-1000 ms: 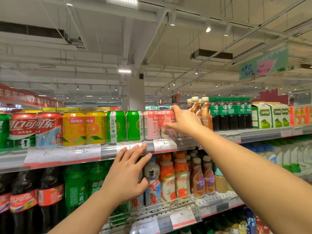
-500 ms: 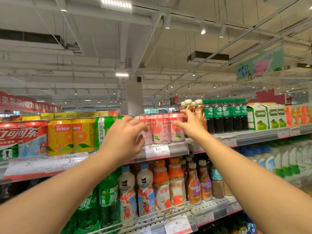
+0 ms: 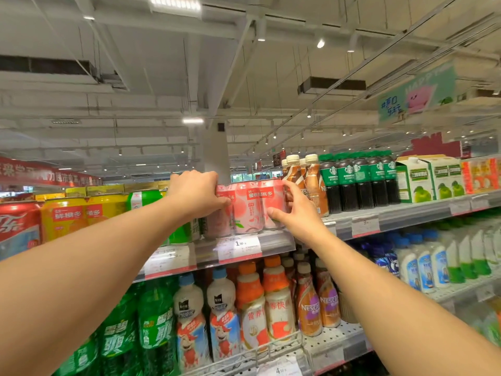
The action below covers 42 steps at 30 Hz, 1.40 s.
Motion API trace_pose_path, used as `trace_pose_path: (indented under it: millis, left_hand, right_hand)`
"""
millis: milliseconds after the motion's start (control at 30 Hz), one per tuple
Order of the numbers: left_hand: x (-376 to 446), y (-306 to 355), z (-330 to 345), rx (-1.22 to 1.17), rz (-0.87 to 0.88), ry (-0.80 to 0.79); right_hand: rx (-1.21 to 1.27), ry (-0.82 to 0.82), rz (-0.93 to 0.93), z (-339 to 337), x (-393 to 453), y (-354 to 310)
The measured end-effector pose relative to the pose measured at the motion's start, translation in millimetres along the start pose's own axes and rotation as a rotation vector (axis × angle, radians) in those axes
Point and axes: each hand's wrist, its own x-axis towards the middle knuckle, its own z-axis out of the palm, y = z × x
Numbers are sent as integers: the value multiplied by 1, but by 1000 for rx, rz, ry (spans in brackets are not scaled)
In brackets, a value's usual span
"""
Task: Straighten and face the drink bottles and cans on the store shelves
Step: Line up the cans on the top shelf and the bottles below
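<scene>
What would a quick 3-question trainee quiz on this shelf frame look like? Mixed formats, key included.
1. True or false: both hands are on the pink peach cans on the top shelf.
2. Multiple choice: what stands directly right of the pink cans? A) Nescafe-style coffee bottles B) red cola cans C) white cartons
3. Fill in: the left hand grips the ____ end of the pink can row, and the right hand grips the other end.

Key: 1 true; 2 A; 3 left.
</scene>
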Motion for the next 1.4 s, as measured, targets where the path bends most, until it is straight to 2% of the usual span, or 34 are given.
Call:
trace_pose_path:
  millis: [167,300,500,633,767,967,1200,1400]
  left_hand:
    - [4,-15,-7,-170,93,-104]
    - [6,-18,-12,-193,89,-195]
    - [0,22,-12,-137,113,3]
    - [0,43,-2,-80,106,-18]
    - [2,35,1,-171,105,-75]
    - [-7,33,8,-127,114,-26]
    - [-48,20,11,-8,256,144]
    - [-111,-7,15,79,447,194]
  right_hand:
    - [46,-43,1,-3,4,7]
    - [88,-96,14,-7,3,7]
    - [116,-133,58,-9,3,8]
    - [101,-131,56,-9,0,6]
    - [113,-164,60,-12,1,7]
    - [133,-171,78,-13,-4,1]
    - [28,-12,47,-8,-16,-3]
    - [-31,89,67,0,-23,-4]
